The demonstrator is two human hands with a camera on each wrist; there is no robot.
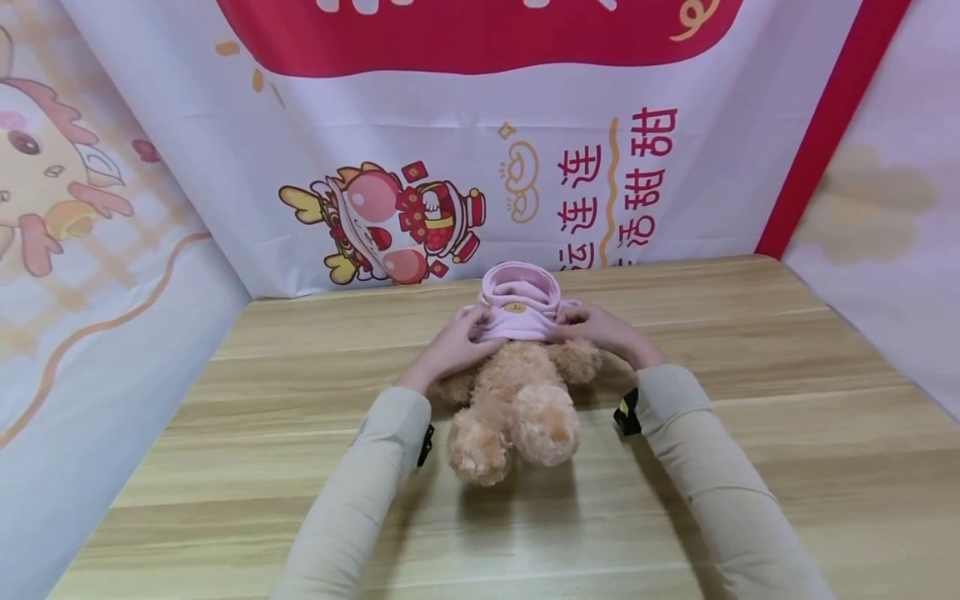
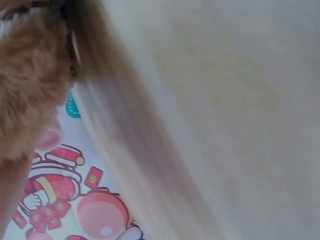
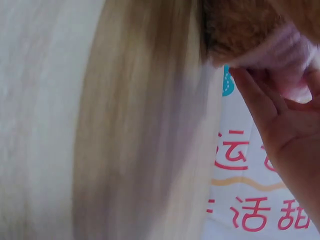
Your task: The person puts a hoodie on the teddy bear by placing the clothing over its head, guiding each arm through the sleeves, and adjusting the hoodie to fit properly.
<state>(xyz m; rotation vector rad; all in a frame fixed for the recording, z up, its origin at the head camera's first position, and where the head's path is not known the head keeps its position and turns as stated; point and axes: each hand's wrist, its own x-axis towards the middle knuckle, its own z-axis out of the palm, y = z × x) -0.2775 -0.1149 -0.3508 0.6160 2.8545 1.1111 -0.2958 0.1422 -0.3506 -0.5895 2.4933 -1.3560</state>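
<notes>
A fluffy light-brown plush toy [image 1: 517,375] has its two feet toward the near side of the table, and pink cloth [image 1: 525,321] with a yellow button covers its upper part. The left hand [image 1: 459,342] grips the left side of the cloth, thumb near its lower edge. On the other side the right hand [image 1: 603,327] pinches the cloth. In the right wrist view, the right hand's [image 3: 295,135] fingers hold the pink fabric [image 3: 285,60] below brown fur [image 3: 240,30]. Brown fur [image 2: 30,85] fills the left wrist view's upper left; only a sliver of hand shows. The toy's head is hidden.
The wooden table [image 1: 247,467] meets a printed cloth backdrop [image 1: 262,208] at its far edge. More printed cloth [image 1: 67,275] hangs at the left, and a pale cloth [image 1: 885,250] at the right. A dark strap [image 1: 627,412] sits at the right cuff.
</notes>
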